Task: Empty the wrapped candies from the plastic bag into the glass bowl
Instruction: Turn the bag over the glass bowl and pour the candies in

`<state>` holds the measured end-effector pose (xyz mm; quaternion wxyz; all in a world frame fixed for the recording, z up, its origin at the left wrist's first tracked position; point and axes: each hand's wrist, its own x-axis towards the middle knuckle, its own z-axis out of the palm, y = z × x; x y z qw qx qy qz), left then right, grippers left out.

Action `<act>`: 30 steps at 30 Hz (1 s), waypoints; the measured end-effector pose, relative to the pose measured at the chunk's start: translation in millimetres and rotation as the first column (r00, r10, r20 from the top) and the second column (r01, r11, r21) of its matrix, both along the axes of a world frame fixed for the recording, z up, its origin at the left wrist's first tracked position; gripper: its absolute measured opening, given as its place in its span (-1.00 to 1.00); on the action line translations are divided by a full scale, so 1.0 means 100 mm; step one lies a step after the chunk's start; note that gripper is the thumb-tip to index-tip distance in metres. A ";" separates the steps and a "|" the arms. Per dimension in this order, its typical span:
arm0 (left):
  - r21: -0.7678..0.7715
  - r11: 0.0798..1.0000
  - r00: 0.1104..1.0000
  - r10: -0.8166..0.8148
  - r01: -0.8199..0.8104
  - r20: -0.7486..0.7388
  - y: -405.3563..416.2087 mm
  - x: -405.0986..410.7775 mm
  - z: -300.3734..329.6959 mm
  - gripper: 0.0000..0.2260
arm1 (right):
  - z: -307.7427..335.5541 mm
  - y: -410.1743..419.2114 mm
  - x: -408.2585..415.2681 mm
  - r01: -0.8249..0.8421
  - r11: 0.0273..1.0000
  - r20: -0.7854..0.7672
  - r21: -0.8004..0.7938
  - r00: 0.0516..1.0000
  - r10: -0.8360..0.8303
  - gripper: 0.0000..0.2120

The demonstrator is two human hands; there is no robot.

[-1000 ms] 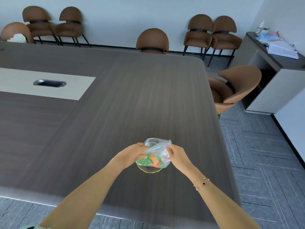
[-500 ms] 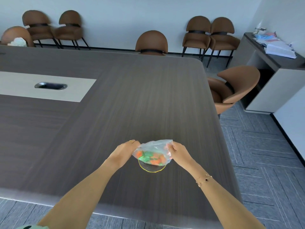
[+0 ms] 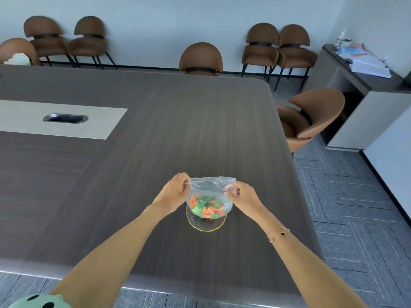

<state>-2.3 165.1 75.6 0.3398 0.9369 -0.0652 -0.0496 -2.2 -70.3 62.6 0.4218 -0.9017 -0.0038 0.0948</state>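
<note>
A clear plastic bag (image 3: pixel 209 190) hangs just above a glass bowl (image 3: pixel 205 226) with a yellow rim, near the table's right front part. Orange and green wrapped candies (image 3: pixel 205 207) fill the bag's bottom. My left hand (image 3: pixel 172 194) pinches the bag's top left edge. My right hand (image 3: pixel 241 196) pinches the top right edge, and the bag's mouth is stretched between them. The bag covers most of the bowl, so the inside of the bowl is hard to see.
The dark wooden table (image 3: pixel 133 174) has a light panel with a cable slot (image 3: pixel 65 118) at the left. Brown chairs stand along the far wall, one chair (image 3: pixel 311 121) close to the table's right edge. A side cabinet (image 3: pixel 364 85) holds papers at the right.
My hands moved apart and pulled the bag's top wider. The bag now hangs lower, with the candies settled at its bottom over the bowl.
</note>
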 end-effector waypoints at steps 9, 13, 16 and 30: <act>-0.013 1.000 0.995 -0.008 0.009 0.104 0.05 0.08 0.03 -0.92 | 0.15 -0.01 0.04 -0.033 0.999 0.007 0.030 0.999 0.033 -0.83; -0.024 1.000 0.992 0.002 0.001 0.124 0.08 0.12 0.05 -0.86 | 0.22 0.01 0.04 -0.034 0.999 0.029 0.034 0.999 0.033 -0.86; -0.040 0.999 0.990 0.016 -0.011 0.141 0.09 0.15 0.07 -0.83 | 0.28 0.03 0.05 -0.044 0.999 0.047 0.018 0.998 0.043 -0.81; -0.021 1.000 0.985 -0.005 0.009 0.172 0.06 0.27 0.15 -0.88 | 0.40 -0.02 0.10 -0.057 0.998 0.066 0.027 0.996 0.055 -0.79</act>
